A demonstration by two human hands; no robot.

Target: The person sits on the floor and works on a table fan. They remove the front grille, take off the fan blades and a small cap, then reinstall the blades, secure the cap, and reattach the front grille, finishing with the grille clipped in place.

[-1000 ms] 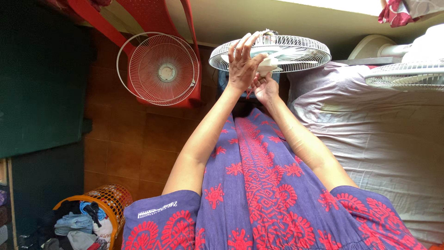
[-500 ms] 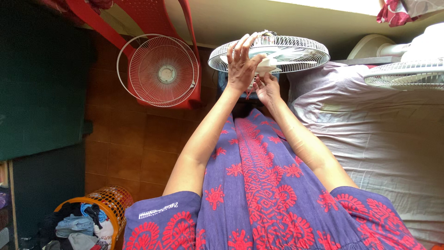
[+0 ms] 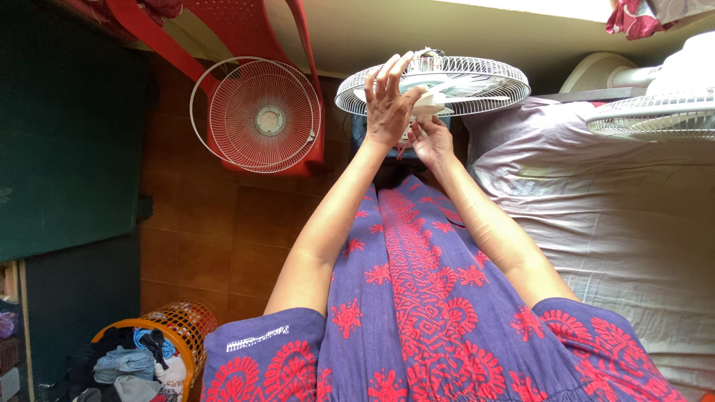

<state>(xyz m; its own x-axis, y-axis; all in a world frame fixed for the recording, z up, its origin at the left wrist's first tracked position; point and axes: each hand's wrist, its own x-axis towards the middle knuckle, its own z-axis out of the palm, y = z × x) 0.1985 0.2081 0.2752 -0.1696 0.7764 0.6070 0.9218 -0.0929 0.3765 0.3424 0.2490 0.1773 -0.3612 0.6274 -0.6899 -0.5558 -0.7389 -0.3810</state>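
I hold a white fan head with a round wire cage (image 3: 477, 78) up in front of me, above my lap in a purple dress with red patterns. My left hand (image 3: 386, 104) lies flat against the cage's near side, fingers spread and pointing up. My right hand (image 3: 432, 140) is just below it, under the cage, with its fingers closed on a small white part at the fan's middle. A white blade (image 3: 436, 98) shows through the wires beside both hands.
A loose round fan grille (image 3: 261, 115) leans on a red plastic chair (image 3: 246, 30) over the brown tiled floor. A bed with a grey sheet (image 3: 596, 216) lies to my right, with another white fan (image 3: 655, 112) on it. An orange basket of clothes (image 3: 175, 327) stands at lower left.
The fan head and both hands stay almost in place; my left hand's fingers have shifted slightly on the cage.
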